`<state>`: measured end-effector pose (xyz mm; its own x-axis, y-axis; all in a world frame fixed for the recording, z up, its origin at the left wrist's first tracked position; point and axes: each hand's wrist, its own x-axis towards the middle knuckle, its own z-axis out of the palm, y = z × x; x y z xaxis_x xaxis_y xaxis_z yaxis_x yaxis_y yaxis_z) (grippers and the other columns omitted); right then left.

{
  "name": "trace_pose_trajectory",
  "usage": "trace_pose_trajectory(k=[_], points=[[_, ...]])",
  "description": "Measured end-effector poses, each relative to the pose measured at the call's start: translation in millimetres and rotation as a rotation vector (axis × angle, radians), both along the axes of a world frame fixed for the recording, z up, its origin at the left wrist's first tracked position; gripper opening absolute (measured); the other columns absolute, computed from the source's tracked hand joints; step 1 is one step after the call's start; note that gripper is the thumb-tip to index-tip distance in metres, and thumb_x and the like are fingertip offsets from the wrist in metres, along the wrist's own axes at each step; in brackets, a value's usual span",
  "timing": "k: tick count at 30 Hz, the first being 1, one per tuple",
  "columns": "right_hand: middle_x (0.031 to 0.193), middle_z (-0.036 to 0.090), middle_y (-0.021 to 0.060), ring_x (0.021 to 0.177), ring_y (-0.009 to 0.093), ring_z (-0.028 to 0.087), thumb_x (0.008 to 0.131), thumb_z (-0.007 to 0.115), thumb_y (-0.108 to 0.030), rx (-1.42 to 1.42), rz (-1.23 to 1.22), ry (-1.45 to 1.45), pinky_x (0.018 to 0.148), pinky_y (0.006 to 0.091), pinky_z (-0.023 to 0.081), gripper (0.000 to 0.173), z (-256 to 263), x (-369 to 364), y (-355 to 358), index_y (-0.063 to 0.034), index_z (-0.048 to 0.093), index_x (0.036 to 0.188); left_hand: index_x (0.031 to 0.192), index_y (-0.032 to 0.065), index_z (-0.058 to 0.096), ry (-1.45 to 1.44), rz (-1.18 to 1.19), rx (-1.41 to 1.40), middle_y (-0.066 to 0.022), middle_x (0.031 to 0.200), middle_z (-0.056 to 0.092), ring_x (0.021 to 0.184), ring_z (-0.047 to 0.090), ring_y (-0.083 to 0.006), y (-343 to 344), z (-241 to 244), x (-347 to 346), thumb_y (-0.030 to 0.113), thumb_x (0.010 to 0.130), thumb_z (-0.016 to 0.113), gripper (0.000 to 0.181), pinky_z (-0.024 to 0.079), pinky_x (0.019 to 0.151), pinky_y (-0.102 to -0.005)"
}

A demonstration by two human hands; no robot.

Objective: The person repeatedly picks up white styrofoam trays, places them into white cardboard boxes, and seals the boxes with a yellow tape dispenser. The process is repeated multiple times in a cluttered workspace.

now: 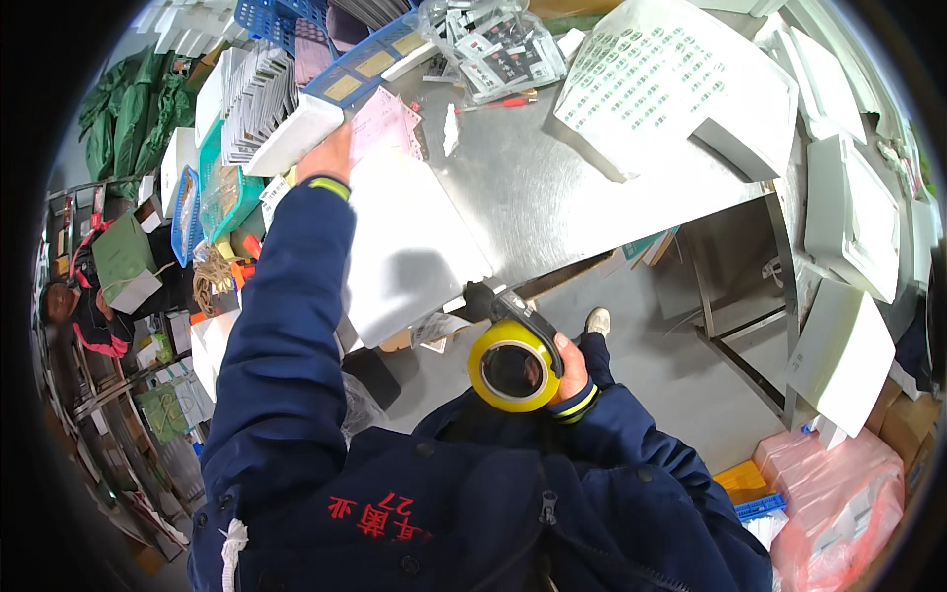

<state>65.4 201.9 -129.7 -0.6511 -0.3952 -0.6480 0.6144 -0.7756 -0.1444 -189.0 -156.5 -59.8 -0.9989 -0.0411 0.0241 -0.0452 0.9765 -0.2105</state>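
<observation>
My right hand grips a tape dispenser with a large roll of yellow tape, held near the front edge of the metal table. My left hand reaches to the far end of a large white box, beside a white foam block; its fingers are partly hidden, so its hold cannot be told. Pink paper slips lie just beyond the box. A red pen and a crumpled white strip rest on the metal surface.
A sheet of round green stickers covers a white box at the back right. Behind stand blue baskets and a plastic bag of packets. More white boxes line the right. A person holds a green box at the left.
</observation>
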Motion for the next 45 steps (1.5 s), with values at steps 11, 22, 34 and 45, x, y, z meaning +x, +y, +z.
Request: trace_pose_trajectory(k=[11,22,34,45], points=[[0.082,0.064,0.0058,0.068,0.014,0.061,0.087,0.05,-0.032,0.008,0.268,0.214,0.06,0.0256,0.052,0.031,32.2,-242.3,-23.0,-0.0047,0.06,0.096,0.126,0.0009,0.04,0.259,0.221,0.241,-0.0176,0.13,0.041,0.118,0.041,-0.0335,40.4,6.4,155.5,0.028,0.086,0.049,0.049,0.032,0.094,-0.0488],[0.073,0.062,0.008,0.052,0.012,0.056,0.088,0.048,-0.037,-0.084,0.319,0.2,0.048,0.0235,0.048,0.034,17.2,-187.5,18.2,-0.0045,0.059,0.093,0.13,0.007,0.036,0.215,-0.016,0.21,-0.0111,0.141,0.026,0.131,0.021,-0.0309,154.2,14.1,87.1,0.016,0.086,0.045,0.045,0.014,0.103,-0.0541],[0.076,0.062,0.0115,0.054,0.017,0.058,0.087,0.051,-0.029,-0.056,0.011,0.123,0.047,0.026,0.048,0.037,-5.3,-34.5,11.5,0.0053,0.056,0.1,0.104,0.0072,0.058,0.081,-0.314,0.213,-0.0099,0.091,0.06,0.09,0.057,-0.0253,70.2,2.6,13.6,0.023,0.087,0.05,0.025,0.029,0.098,-0.047],[0.066,0.06,0.0051,0.053,0.014,0.055,0.088,0.047,-0.039,0.114,0.043,0.138,0.047,0.0255,0.046,0.033,33.5,-142.4,-13.6,-0.0073,0.059,0.09,0.127,0.0009,0.041,-0.092,0.6,0.498,-0.0248,0.117,0.051,0.106,0.049,-0.0407,15.5,6.1,223.6,0.041,0.091,0.035,0.054,0.037,0.091,-0.0394]])
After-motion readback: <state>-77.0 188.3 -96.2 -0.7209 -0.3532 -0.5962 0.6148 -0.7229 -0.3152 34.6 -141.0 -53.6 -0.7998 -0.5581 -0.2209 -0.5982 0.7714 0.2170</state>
